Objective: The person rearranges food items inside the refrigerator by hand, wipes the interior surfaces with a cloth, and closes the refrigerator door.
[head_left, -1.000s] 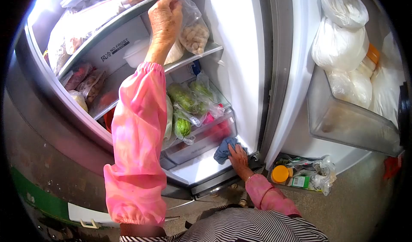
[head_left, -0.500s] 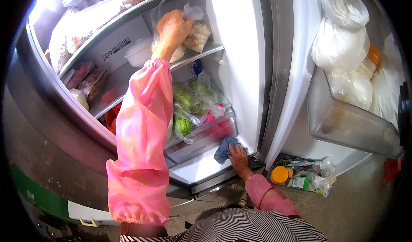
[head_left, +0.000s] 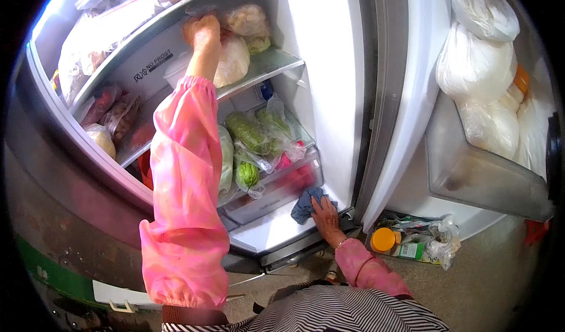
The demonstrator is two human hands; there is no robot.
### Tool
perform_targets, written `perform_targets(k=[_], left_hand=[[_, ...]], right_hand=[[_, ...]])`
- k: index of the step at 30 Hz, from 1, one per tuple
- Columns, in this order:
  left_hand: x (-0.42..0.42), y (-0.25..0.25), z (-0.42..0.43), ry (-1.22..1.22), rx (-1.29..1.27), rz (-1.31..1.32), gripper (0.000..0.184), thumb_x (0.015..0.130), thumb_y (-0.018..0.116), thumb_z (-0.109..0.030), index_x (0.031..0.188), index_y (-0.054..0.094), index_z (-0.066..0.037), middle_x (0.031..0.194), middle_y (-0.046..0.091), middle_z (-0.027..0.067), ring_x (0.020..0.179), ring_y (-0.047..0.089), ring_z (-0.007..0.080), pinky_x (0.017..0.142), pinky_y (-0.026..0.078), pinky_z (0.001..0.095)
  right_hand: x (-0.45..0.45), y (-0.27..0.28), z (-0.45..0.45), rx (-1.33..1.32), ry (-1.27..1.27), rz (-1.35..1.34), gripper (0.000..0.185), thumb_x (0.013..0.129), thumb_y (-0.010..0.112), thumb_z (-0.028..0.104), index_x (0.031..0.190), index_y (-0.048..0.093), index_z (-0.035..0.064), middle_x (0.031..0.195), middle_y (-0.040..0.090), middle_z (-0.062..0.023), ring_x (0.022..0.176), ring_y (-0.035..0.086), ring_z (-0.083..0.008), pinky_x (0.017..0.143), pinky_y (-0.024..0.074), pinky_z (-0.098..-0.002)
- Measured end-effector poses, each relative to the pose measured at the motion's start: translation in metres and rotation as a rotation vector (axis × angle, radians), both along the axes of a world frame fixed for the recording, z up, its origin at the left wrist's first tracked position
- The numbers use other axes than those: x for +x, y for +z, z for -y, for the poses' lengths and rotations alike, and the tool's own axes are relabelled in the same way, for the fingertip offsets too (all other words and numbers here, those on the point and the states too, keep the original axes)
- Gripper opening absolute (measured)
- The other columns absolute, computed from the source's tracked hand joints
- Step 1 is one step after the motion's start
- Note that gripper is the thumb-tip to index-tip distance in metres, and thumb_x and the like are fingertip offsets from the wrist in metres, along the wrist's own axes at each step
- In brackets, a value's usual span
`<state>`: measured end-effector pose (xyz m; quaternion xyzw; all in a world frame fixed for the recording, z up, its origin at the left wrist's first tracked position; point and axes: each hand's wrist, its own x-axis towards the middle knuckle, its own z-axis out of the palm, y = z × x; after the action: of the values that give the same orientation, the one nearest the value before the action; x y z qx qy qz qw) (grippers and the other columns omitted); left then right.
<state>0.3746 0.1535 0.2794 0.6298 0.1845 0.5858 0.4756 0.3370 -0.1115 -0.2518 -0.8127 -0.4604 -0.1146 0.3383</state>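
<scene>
My left hand (head_left: 203, 33) reaches onto the fridge's upper shelf, its fingers closed on the gathered plastic of a clear food bag (head_left: 233, 62) with pale contents. Beside it, another bag of pale food (head_left: 247, 21) rests toward the shelf's right end. A white tub (head_left: 175, 72) is partly hidden behind my left wrist. Down at the compartment floor, my right hand (head_left: 326, 219) presses a crumpled blue-grey cloth (head_left: 304, 206) by the front edge, fingers over its right side.
Below the glass shelf (head_left: 265, 73), bagged green vegetables (head_left: 250, 133) lie above a clear drawer (head_left: 271, 195). The open door (head_left: 406, 114) at right carries white plastic bags (head_left: 477, 67) in its bin (head_left: 488, 176). A container with an orange-lidded jar (head_left: 383, 239) stands below.
My left hand has shifted left and slightly up along the shelf, and the bags beside it have changed position. My right hand stays on the cloth. The view has turned slightly.
</scene>
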Motion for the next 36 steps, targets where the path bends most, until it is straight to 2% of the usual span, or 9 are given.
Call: perform_targets(k=[3,7,9,12,15,24,27,33,36], left_hand=[[0.006,-0.003,0.015,0.133,0.120,0.187,0.025,0.077,0.058,-0.011,0.095,0.064,0.006,0.089,0.065,0.0204,0.069,0.066,0.0297,0.045,0.054,0.0401],[0.023,-0.004,-0.027,0.277,0.379,0.023,0.023,0.075,0.055,-0.009,0.086,0.062,0.011,0.088,0.064,0.0225,0.070,0.067,0.0319,0.047,0.055,0.0384],[0.010,-0.001,0.008,0.224,0.338,0.013,0.023,0.075,0.054,-0.008,0.081,0.061,0.013,0.084,0.064,0.0242,0.067,0.067,0.0334,0.048,0.055,0.0377],[0.006,0.002,0.017,-0.019,0.149,0.054,0.023,0.076,0.052,-0.006,0.084,0.057,0.015,0.078,0.063,0.0256,0.059,0.066,0.0345,0.046,0.054,0.0373],[-0.002,0.008,0.039,-0.065,0.018,0.091,0.024,0.079,0.051,-0.005,0.091,0.055,0.015,0.075,0.063,0.0257,0.053,0.065,0.0332,0.045,0.054,0.0368],[-0.010,0.005,0.048,-0.148,0.044,0.089,0.028,0.085,0.058,-0.012,0.099,0.056,0.012,0.080,0.063,0.0242,0.057,0.065,0.0324,0.049,0.055,0.0381],[-0.012,0.000,0.056,-0.086,0.164,0.160,0.020,0.081,0.054,-0.007,0.079,0.063,0.010,0.069,0.063,0.0190,0.053,0.064,0.0252,0.046,0.053,0.0354],[-0.022,-0.026,0.083,0.077,0.560,0.219,0.020,0.079,0.054,-0.010,0.075,0.066,0.005,0.061,0.060,0.0062,0.055,0.058,0.0135,0.048,0.047,0.0279],[-0.038,-0.033,0.100,-0.035,0.403,0.343,0.017,0.082,0.054,-0.008,0.077,0.065,0.004,0.061,0.056,0.0006,0.053,0.050,0.0075,0.047,0.041,0.0242]], right_hand=[[0.000,-0.001,0.001,0.031,0.014,-0.004,0.068,0.068,0.073,0.012,0.131,0.046,0.0097,0.119,0.049,-0.0189,0.116,0.045,-0.0373,0.091,0.0419,-0.0451],[0.001,-0.001,0.000,0.024,0.014,-0.027,0.068,0.068,0.073,0.012,0.131,0.046,0.0097,0.119,0.048,-0.0187,0.116,0.045,-0.0373,0.090,0.0417,-0.0453],[0.000,0.000,0.000,0.024,0.009,-0.025,0.067,0.069,0.072,0.011,0.131,0.046,0.0094,0.119,0.048,-0.0184,0.116,0.045,-0.0373,0.090,0.0417,-0.0455],[-0.001,0.000,0.000,0.022,0.007,-0.033,0.066,0.069,0.072,0.011,0.130,0.046,0.0090,0.118,0.048,-0.0183,0.116,0.045,-0.0374,0.090,0.0417,-0.0456],[-0.002,0.004,0.000,0.004,0.000,-0.040,0.066,0.070,0.071,0.011,0.130,0.046,0.0086,0.118,0.047,-0.0184,0.115,0.045,-0.0378,0.090,0.0416,-0.0460],[0.001,0.007,0.001,0.008,0.020,-0.020,0.066,0.070,0.072,0.016,0.130,0.046,0.0107,0.118,0.048,-0.0193,0.114,0.046,-0.0372,0.088,0.0429,-0.0461],[0.000,0.009,0.003,0.008,0.022,-0.021,0.067,0.070,0.072,0.015,0.131,0.045,0.0107,0.118,0.048,-0.0189,0.115,0.046,-0.0371,0.089,0.0425,-0.0458],[-0.001,0.001,0.000,0.024,0.000,-0.016,0.068,0.070,0.072,0.013,0.132,0.046,0.0096,0.119,0.048,-0.0183,0.116,0.045,-0.0368,0.091,0.0413,-0.0441],[-0.002,0.007,0.003,0.014,0.017,-0.066,0.066,0.071,0.071,0.013,0.132,0.046,0.0097,0.119,0.049,-0.0186,0.117,0.044,-0.0366,0.092,0.0411,-0.0437]])
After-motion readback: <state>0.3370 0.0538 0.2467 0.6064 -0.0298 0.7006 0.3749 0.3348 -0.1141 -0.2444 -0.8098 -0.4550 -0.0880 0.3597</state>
